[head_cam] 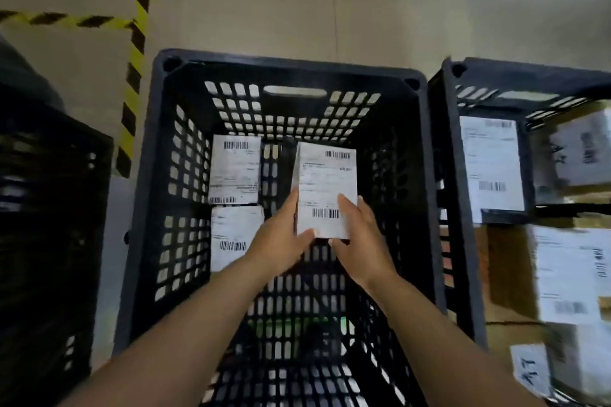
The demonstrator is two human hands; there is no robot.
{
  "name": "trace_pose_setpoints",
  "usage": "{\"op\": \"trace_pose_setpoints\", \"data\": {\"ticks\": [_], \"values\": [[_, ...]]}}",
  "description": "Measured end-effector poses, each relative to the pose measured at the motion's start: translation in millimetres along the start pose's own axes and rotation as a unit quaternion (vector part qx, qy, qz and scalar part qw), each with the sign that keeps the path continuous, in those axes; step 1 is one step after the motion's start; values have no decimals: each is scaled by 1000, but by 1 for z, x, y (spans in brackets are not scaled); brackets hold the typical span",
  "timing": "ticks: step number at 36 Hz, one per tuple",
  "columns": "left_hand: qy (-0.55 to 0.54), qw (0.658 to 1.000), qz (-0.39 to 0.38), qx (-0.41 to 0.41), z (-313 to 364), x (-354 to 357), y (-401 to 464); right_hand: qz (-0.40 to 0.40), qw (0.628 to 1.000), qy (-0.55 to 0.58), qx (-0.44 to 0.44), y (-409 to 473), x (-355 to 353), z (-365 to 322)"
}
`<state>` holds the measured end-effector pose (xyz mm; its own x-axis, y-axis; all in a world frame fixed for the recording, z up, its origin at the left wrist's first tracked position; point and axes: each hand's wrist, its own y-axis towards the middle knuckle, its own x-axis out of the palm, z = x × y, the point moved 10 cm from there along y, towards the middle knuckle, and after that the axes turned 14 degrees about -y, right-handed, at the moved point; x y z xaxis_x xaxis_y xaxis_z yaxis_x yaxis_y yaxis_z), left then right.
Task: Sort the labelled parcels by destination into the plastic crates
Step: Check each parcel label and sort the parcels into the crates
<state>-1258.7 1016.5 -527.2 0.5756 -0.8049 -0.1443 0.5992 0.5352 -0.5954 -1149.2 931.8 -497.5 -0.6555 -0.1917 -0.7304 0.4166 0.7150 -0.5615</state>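
— Nearest the camera are the two forearms, reaching down into the middle crate (291,64). What are they carrying?

— One white labelled parcel (325,190), held label-up between both hands, probably so the destination stays readable while it goes down. It hangs inside the crate, above the slotted floor; whether it touches that floor cannot be told.

— And the grip?

— The left hand (281,243) cups the parcel's near left corner, thumb along the bottom edge, fingers partly curled round the side. The right hand (358,243) clasps the right edge, fingertips lying on the label, thumb under the near end.

— Anything beside them?

— To the left of the left hand, two parcels (235,205) lie flat along the crate wall, one beyond the other, which suggests a row being built. Right of the right hand stands a second crate (444,142), packed with larger parcels (568,268). Left again, a darker crate (49,208) is mostly in shadow.
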Motion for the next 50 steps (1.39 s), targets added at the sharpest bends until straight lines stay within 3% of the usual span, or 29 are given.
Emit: {"op": "trace_pose_setpoints", "data": {"ticks": [3,7,12,16,27,32,38,42,50], "values": [[6,1000,6,11,-8,3,21,13,1000,5,19,23,9,11],[8,1000,0,4,-19,14,30,38,992,-113,40,37,17,11],[50,999,-9,-9,-36,21,35,-56,988,-144,0,38,52,-2],[94,995,-9,3,-36,18,40,-84,973,-212,-15,44,51,1],[154,987,-32,-30,-23,22,36,-108,955,-275,-28,61,32,-4],[190,981,-42,-29,-18,25,10,-96,969,-227,-4,54,12,-8],[226,974,-11,29,26,15,-29,-59,990,-124,-30,17,-22,-16],[296,951,-8,88,65,10,-62,-19,995,-79,-53,-21,-54,-25],[375,905,9,200,196,-5,-162,51,988,-109,-100,-131,-162,-68]]}}
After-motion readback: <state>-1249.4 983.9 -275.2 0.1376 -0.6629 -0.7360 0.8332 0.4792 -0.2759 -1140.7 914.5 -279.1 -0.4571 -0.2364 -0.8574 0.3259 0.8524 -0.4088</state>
